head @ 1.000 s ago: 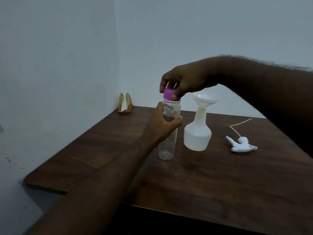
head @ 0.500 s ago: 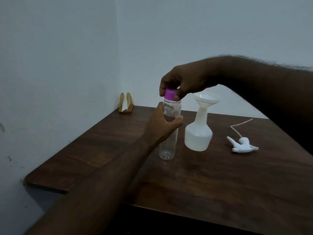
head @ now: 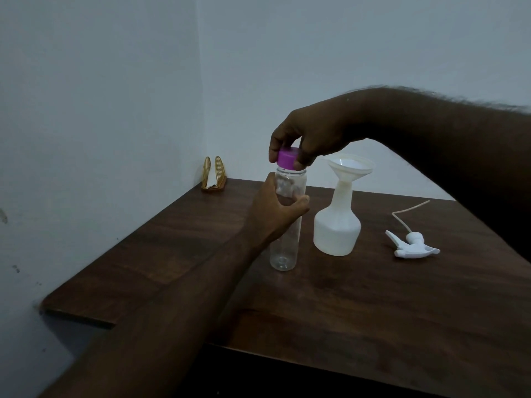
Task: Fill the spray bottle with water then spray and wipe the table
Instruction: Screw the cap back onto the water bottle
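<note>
Left hand [head: 275, 214] grips the upper half of the clear bottle [head: 284, 248], thumb across the front and fingers curled round the back. The bottle stands upright on the table [head: 344, 311], centre of frame.

Right hand [head: 310, 136] comes in from the upper right and reaches down, fingertips pinched on the purple cap [head: 288, 160] at the bottle's mouth.

Change vs 0.5 s ago: the cap now sits tilted, with its top face turned toward the camera; before it was square on the neck. Can't tell if it's fully off the neck. Both hands, the bottle base and everything else are in the same places.

The white spray bottle [head: 336, 231] is just right of the clear bottle and not touching it. It stands upright with a funnel [head: 352, 166] seated in its neck. Neither hand is on it. Its trigger head [head: 411, 245] lies on the table further right, well apart, with the dip tube [head: 402, 215] curving up toward the back.

Napkin holder [head: 214, 175] sits at the back left corner of the table against the wall [head: 115, 110].
</note>
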### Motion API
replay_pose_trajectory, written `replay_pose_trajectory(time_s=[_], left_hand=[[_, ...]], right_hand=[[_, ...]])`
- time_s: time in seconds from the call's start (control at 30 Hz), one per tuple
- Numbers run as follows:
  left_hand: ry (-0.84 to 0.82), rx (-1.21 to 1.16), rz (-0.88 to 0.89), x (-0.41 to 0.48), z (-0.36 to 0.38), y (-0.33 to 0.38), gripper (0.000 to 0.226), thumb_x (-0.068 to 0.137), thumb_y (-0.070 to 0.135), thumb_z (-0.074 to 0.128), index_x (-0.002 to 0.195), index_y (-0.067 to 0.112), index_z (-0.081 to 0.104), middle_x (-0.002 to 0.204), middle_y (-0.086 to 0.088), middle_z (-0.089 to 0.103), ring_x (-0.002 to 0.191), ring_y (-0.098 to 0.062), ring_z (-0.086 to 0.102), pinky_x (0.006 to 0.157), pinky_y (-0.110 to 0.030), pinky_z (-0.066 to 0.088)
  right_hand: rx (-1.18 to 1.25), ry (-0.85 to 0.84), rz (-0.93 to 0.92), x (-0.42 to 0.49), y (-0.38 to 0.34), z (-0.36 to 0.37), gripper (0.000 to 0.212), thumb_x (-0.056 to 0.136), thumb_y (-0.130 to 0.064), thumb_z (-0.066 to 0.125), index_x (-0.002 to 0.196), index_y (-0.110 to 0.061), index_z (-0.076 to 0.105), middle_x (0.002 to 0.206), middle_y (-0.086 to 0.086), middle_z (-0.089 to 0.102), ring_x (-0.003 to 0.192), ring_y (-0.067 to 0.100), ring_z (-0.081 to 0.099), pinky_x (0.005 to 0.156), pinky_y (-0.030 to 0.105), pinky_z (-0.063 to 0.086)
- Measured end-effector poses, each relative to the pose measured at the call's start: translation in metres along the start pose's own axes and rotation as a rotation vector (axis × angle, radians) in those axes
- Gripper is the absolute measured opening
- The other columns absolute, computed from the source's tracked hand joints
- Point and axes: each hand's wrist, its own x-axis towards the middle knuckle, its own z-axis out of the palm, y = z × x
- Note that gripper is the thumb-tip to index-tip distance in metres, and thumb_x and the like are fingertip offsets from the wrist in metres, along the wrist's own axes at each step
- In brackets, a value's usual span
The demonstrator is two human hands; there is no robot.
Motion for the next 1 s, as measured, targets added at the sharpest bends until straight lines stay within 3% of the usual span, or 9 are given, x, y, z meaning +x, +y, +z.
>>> replay_pose_trajectory(time_s=[0.27,0.37,0.43,0.5,0.6,0.67,0.77,0.87,1.0], left_hand=[[0.024,0.018,-0.010,-0.003,0.002,0.002,0.042,0.084,0.024,0.072,0.117,0.024,0.045,0.097,0.014,0.055,0.089,-0.005,0.058,0.071,-0.011,0.046],[0.019,0.024,-0.008,-0.003,0.002,0.004,0.043,0.085,0.025,0.071,0.119,0.023,0.044,0.104,0.007,0.057,0.090,-0.005,0.058,0.071,-0.010,0.046],[0.020,0.013,-0.008,-0.004,0.003,0.004,0.042,0.085,0.024,0.071,0.117,0.025,0.044,0.104,0.006,0.058,0.091,-0.006,0.060,0.071,-0.011,0.047],[0.027,0.008,0.003,-0.006,0.003,0.005,0.042,0.085,0.024,0.071,0.119,0.023,0.046,0.105,0.006,0.060,0.092,-0.006,0.061,0.072,-0.012,0.049],[0.044,0.004,0.019,-0.008,0.002,0.006,0.042,0.084,0.024,0.071,0.119,0.019,0.049,0.103,0.007,0.062,0.091,-0.004,0.062,0.070,-0.009,0.050],[0.049,-0.009,0.009,-0.008,0.000,0.004,0.041,0.083,0.024,0.072,0.118,0.019,0.050,0.101,0.005,0.062,0.090,-0.007,0.062,0.070,-0.011,0.051],[0.034,-0.004,0.001,-0.006,-0.001,0.003,0.039,0.084,0.024,0.071,0.115,0.025,0.046,0.099,0.010,0.058,0.090,-0.004,0.060,0.067,-0.006,0.048],[0.018,0.001,0.002,-0.004,-0.001,0.004,0.040,0.084,0.024,0.070,0.115,0.026,0.045,0.099,0.011,0.057,0.090,-0.004,0.059,0.065,-0.005,0.046],[-0.023,-0.014,-0.012,-0.003,-0.004,0.003,0.042,0.085,0.023,0.070,0.118,0.026,0.044,0.099,0.016,0.055,0.090,0.000,0.058,0.066,-0.002,0.044]], right_hand=[[-0.097,0.038,0.097,0.005,-0.008,0.008,0.033,0.097,-0.030,0.060,0.124,-0.011,0.058,0.102,0.006,0.067,0.067,0.016,0.071,0.074,0.028,0.056],[-0.178,0.070,0.189,0.004,-0.012,0.011,0.046,0.099,-0.047,0.048,0.098,-0.003,0.060,0.070,0.006,0.074,0.066,0.019,0.073,0.067,0.025,0.050],[-0.260,0.116,0.244,0.004,-0.015,0.018,0.059,0.099,-0.055,0.042,0.076,-0.003,0.056,0.042,0.003,0.063,0.055,0.021,0.070,0.062,0.026,0.049],[-0.375,0.216,0.258,0.003,-0.016,0.025,0.067,0.094,-0.065,0.042,0.064,-0.007,0.055,0.039,0.001,0.056,0.038,0.016,0.058,0.052,0.024,0.044],[-0.392,0.263,0.287,0.003,-0.013,0.030,0.077,0.086,-0.079,0.034,0.064,-0.008,0.054,0.051,0.004,0.057,0.043,0.014,0.055,0.050,0.024,0.040],[-0.202,0.182,0.275,0.006,-0.010,0.026,0.077,0.089,-0.075,0.036,0.079,-0.003,0.059,0.065,0.012,0.064,0.050,0.019,0.062,0.050,0.026,0.046],[-0.039,0.119,0.152,0.007,-0.002,0.017,0.048,0.094,-0.051,0.057,0.108,-0.006,0.062,0.086,0.008,0.066,0.058,0.015,0.063,0.054,0.025,0.050],[-0.008,0.064,0.057,0.002,0.001,0.009,0.030,0.093,-0.029,0.066,0.119,-0.015,0.062,0.099,-0.002,0.060,0.072,0.010,0.061,0.062,0.022,0.050],[0.006,0.006,0.010,0.000,-0.001,0.001,0.028,0.092,-0.006,0.064,0.118,-0.019,0.063,0.098,-0.007,0.057,0.078,0.007,0.054,0.061,0.018,0.043]])
